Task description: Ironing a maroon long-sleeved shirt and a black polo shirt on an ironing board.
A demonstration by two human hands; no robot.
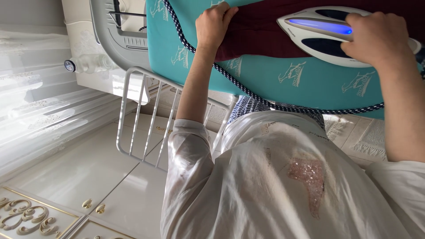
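**Inspection: both hands on the ironing board, iron over dark cloth**

Nearest my view is the white shirt [265,177] with its sequin patch [310,177]; both arms reach away from it to the board.

The right hand [376,37] is closed around the handle of the white and navy iron [318,33]. The iron lies sole-down on the maroon garment [256,31], nose pointing toward the other hand.

The left hand [213,24] has its fingers curled over the garment's edge, pressing it to the board. I judge this grip keeps the cloth taut and flat ahead of the iron.

The garment lies on the turquoise ironing board [287,79], by its dotted trim.

Beyond the board are a white wire rack [141,119], a grey iron rest [115,40], a clear bottle [88,63] and sheer curtains [35,110].
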